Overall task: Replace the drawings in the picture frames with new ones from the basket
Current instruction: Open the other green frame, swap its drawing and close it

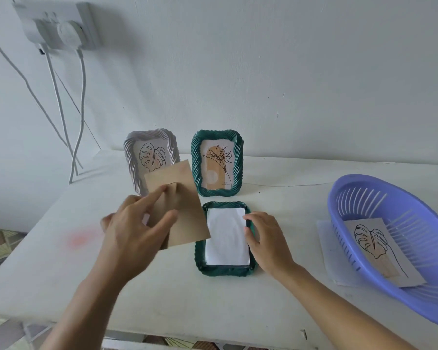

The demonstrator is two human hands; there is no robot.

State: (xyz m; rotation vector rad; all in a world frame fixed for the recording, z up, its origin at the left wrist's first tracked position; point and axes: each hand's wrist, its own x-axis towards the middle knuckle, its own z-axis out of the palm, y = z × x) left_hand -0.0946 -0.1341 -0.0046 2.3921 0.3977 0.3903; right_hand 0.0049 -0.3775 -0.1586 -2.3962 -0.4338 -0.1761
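A dark green picture frame lies face down on the white table, its back open and the white reverse of a drawing showing inside. My left hand holds the frame's brown backing board, lifted and tilted just left of that frame. My right hand rests on the frame's right edge, fingertips on the paper's edge. Two frames stand upright behind: a white frame with a leaf drawing and a green frame with a flower drawing. A purple basket at the right holds a leaf drawing.
White sheets of paper stick out from under the basket's left side. A wall socket with plugs and white cables is on the wall at the far left. The table's front edge runs just below my forearms.
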